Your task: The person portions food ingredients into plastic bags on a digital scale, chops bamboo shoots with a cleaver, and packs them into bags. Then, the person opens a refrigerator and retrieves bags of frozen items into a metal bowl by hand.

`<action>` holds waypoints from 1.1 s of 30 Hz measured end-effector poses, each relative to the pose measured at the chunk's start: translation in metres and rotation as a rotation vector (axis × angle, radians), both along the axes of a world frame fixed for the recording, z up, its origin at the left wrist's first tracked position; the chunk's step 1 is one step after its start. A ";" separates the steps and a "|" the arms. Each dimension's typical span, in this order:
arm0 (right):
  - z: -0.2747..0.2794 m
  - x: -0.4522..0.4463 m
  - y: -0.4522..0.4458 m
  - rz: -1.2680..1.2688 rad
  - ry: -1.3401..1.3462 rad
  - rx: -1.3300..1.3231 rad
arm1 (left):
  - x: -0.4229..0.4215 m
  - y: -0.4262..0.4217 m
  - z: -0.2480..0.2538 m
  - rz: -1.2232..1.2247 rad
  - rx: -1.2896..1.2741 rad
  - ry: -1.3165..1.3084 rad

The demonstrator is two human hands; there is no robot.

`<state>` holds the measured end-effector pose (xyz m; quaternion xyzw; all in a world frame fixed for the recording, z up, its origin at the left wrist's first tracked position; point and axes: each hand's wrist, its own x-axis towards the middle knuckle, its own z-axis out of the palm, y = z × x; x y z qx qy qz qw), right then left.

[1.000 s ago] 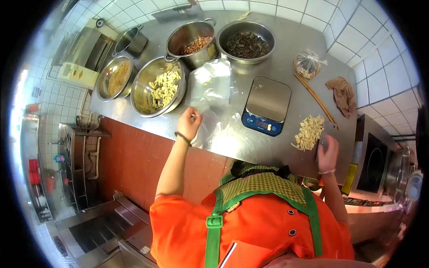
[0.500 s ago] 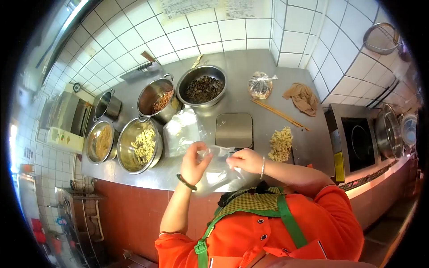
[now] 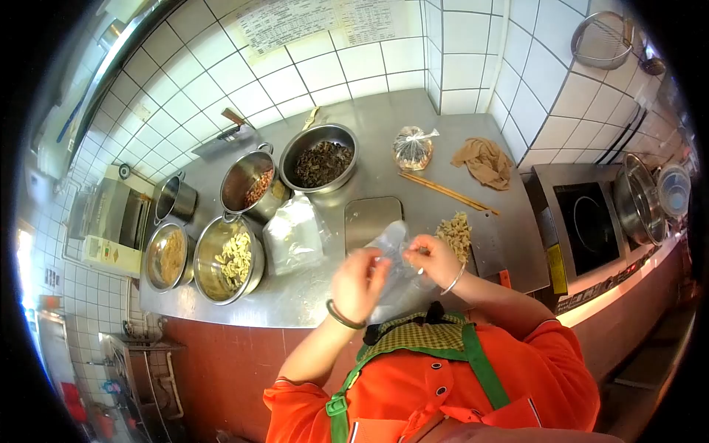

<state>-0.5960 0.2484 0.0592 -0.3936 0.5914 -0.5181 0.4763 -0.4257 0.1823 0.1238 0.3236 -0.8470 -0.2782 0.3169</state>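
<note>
I hold a clear bag (image 3: pixel 392 238) up in front of me, over the near edge of the counter (image 3: pixel 402 111). My left hand (image 3: pixel 360 284) pinches one side of it between thumb and fingers, and my right hand (image 3: pixel 437 262) pinches the other side, so the film spans the gap between them. Just beyond my left hand lies the scale (image 3: pixel 369 219), its near end hidden by my hand and the bag. Past my right hand sits a pale heap (image 3: pixel 456 233) of cut pieces, with chopsticks (image 3: pixel 450 193) farther off and a brown cloth (image 3: pixel 484 164) beyond them. To the left of the scale lie flat bags (image 3: pixel 294 232), and left of those stands a bowl (image 3: pixel 209 275) of yellowish pieces. On the far side, a dark-filled bowl (image 3: pixel 329 187) stands beside a pot (image 3: pixel 276 201).
</note>
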 end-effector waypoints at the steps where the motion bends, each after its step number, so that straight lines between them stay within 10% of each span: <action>1: 0.004 0.007 0.004 -0.068 0.058 -0.148 | -0.009 0.013 0.004 -0.043 0.402 0.000; 5: 0.002 0.015 0.012 -0.017 0.095 -0.283 | -0.022 0.012 -0.048 -0.110 0.658 0.253; 7: 0.002 0.001 0.017 0.063 0.139 -0.223 | -0.020 0.008 -0.058 -0.099 1.111 0.774; 12: 0.003 -0.040 0.012 -0.574 -0.863 -0.007 | 0.018 -0.018 -0.075 -0.334 1.431 1.071; 15: -0.019 -0.061 0.010 -0.458 -0.744 -0.134 | 0.021 -0.018 -0.087 -0.009 1.185 0.601; 17: 0.002 -0.047 0.005 -0.400 -0.541 -0.109 | -0.005 0.001 -0.052 0.122 -0.051 0.067; 19: 0.022 -0.029 -0.002 -0.217 0.277 -0.224 | -0.027 0.011 -0.015 0.006 -0.229 0.022; 25: 0.075 -0.042 0.010 0.220 0.784 -0.046 | -0.019 -0.023 -0.015 0.068 -0.164 -0.081; 29: 0.022 -0.065 0.006 -0.025 1.252 -0.233 | -0.005 -0.036 -0.009 0.105 -0.308 -0.199; 30: 0.019 -0.067 0.005 -0.027 1.255 -0.236 | -0.003 -0.037 -0.006 0.150 -0.276 -0.299; 32: 0.033 -0.068 0.006 -0.136 0.147 0.015 | 0.000 -0.038 -0.008 0.122 -0.289 -0.326; 33: 0.037 -0.066 0.007 -0.136 0.144 0.019 | 0.003 -0.038 -0.010 0.087 -0.298 -0.361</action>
